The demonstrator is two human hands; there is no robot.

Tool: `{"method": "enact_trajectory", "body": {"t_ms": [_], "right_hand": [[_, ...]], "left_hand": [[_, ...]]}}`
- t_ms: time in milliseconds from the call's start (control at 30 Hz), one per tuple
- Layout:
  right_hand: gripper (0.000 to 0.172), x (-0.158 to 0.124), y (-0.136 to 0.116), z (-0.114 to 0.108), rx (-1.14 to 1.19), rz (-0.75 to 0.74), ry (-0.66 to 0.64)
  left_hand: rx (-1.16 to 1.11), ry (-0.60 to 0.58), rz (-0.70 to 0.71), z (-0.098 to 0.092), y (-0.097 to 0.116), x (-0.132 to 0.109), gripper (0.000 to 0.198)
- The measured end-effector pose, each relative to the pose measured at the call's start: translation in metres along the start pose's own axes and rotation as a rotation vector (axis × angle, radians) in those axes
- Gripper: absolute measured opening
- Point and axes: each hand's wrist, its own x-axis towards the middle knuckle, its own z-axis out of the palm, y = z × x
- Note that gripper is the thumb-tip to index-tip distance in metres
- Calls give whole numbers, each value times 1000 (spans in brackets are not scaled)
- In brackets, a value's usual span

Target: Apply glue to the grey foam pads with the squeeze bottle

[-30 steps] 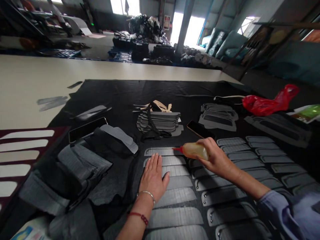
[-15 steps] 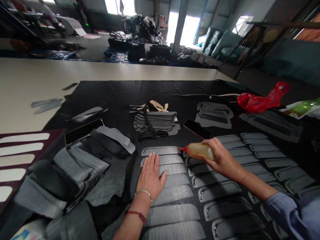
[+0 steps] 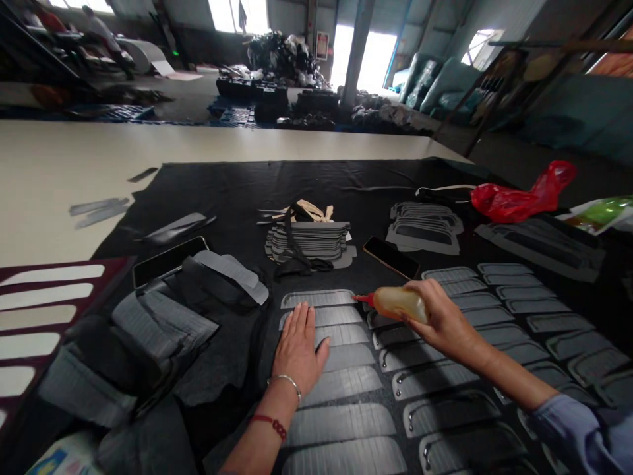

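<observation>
An amber squeeze bottle (image 3: 399, 303) with a red nozzle (image 3: 363, 299) is seen above grey, finely ribbed cut pieces (image 3: 341, 422) laid on black cloth (image 3: 297, 185). The bench (image 3: 59, 165) is shown cream, the plastic bag (image 3: 519, 198) red, the sleeve (image 3: 583, 435) pale blue.

The right hand (image 3: 442, 320) holds a glue bottle (image 3: 395, 303) over grey strips (image 3: 341, 376) that the flat left hand (image 3: 297, 349) presses.
</observation>
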Motion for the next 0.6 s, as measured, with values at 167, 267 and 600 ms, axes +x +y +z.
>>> {"method": "enact_trajectory", "body": {"t_ms": [167,267,600], "right_hand": [[40,5,-2,8,557,581,201],[45,4,-9,2,815,753,229],[54,-4,-22,-5,582,682,155]], "left_hand": [[-6,-23,5,-7,-1,3,56],[-12,-30,-1,-10,0,6,56],[49,63,18,-14,8,4,46]]}}
